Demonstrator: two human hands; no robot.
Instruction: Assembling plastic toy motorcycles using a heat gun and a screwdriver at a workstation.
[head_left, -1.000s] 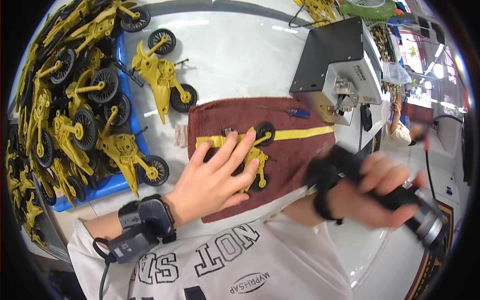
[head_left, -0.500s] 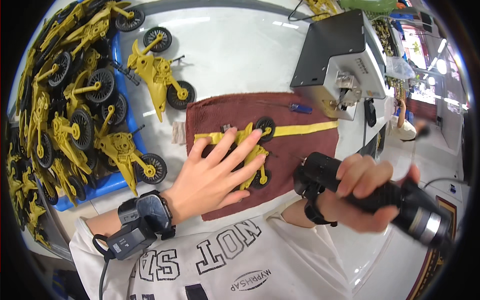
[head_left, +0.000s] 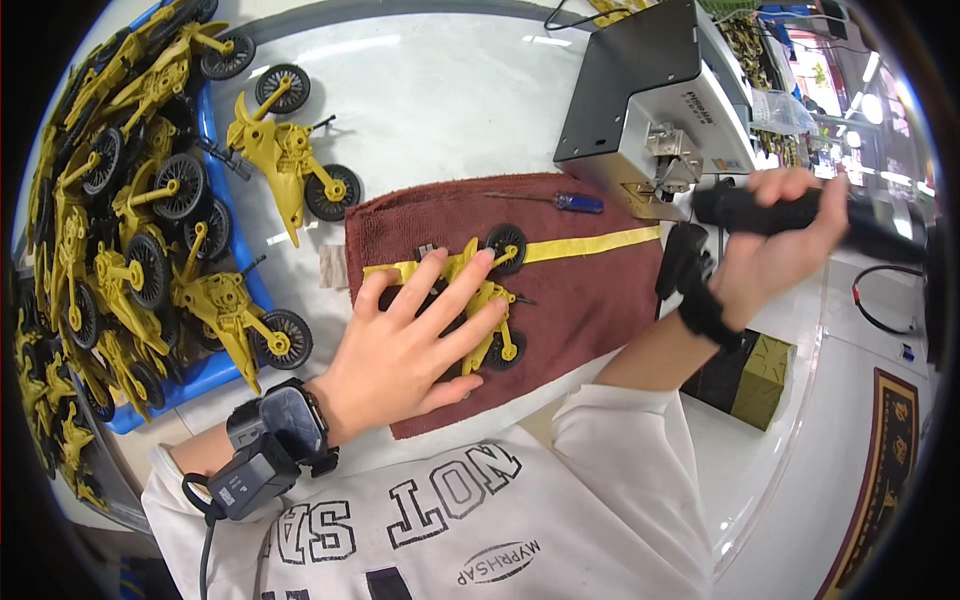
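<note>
A yellow toy motorcycle (head_left: 487, 283) with black wheels lies on a dark red towel (head_left: 590, 300) that has a yellow stripe. My left hand (head_left: 415, 335) lies flat on the toy, fingers spread, pressing it to the towel. My right hand (head_left: 775, 250) is raised at the right, closed around a black electric screwdriver (head_left: 800, 212) held roughly level, its tip toward the grey machine. A black strap wraps that wrist.
A grey box-shaped machine (head_left: 655, 95) stands behind the towel. A small blue-handled screwdriver (head_left: 560, 201) lies on the towel's far edge. Several yellow toy motorcycles fill a blue tray (head_left: 215, 365) at the left; two more (head_left: 285, 160) stand on the white table.
My right hand has lifted the black screwdriver from low at the right up toward the grey machine. My left hand has stayed on the toy.
</note>
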